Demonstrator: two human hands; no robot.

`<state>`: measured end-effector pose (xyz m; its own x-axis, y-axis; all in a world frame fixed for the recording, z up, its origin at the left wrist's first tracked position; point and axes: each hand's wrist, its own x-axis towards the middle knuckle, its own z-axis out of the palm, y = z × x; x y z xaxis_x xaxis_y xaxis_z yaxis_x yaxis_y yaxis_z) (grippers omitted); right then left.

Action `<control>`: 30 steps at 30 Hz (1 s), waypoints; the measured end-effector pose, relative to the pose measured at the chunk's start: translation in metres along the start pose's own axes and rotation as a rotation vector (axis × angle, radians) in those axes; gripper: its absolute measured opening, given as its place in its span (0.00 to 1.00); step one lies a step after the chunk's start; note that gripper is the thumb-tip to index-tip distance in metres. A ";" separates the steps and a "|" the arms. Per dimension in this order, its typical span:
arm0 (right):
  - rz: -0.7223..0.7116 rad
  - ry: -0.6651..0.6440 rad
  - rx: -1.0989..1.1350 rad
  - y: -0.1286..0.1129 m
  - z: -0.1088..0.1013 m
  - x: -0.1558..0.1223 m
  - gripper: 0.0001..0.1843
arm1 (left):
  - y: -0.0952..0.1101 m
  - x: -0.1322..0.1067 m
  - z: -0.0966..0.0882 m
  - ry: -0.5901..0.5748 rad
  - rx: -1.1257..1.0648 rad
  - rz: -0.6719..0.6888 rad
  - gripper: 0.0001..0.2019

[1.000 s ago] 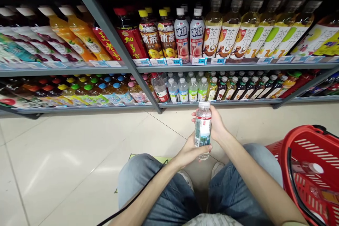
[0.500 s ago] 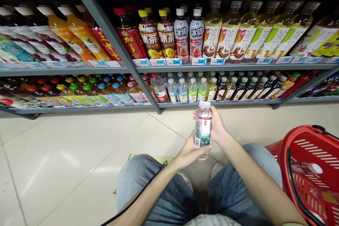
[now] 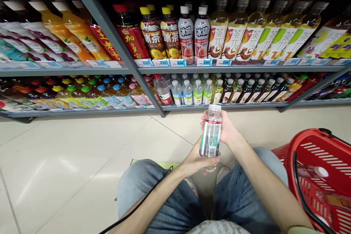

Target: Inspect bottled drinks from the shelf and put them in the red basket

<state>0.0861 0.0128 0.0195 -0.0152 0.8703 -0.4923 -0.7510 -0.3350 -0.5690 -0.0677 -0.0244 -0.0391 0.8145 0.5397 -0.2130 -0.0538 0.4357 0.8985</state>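
A clear plastic water bottle [image 3: 212, 135] with a white cap and a red-banded label stands nearly upright between my two hands, over my knees. My left hand [image 3: 201, 159] grips its lower part, with the thumb across the front near the base. Around the upper part, from behind and the right, curls my right hand [image 3: 225, 127]; some of its fingertips show on the bottle's left side. Small print and a barcode face me on the label. The fingers behind the bottle are hidden.
Ahead stands a grey shelf rack [image 3: 175, 69] with rows of bottled drinks, including clear bottles [image 3: 187, 92] on the bottom shelf. On my right sits a red shopping basket [image 3: 298, 142] with a black handle, holding a white-capped bottle [image 3: 311, 171] and other goods. Tiled floor [image 3: 82, 153] lies between.
The bottle has turned in my hands: the picture side of its label has swung away, and the barcode and small print now face me. It also sits slightly lower and nearer.
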 end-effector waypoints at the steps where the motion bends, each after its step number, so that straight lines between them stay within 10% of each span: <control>1: 0.043 -0.026 -0.012 0.000 0.000 -0.001 0.18 | 0.000 0.000 0.001 -0.027 -0.037 -0.028 0.34; 30: 0.014 0.018 0.018 0.003 0.004 0.000 0.16 | -0.002 0.003 -0.006 0.046 0.064 -0.026 0.26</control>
<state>0.0812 0.0135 0.0197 -0.0141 0.8589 -0.5120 -0.7622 -0.3407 -0.5505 -0.0689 -0.0196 -0.0435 0.7876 0.5618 -0.2530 0.0057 0.4039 0.9148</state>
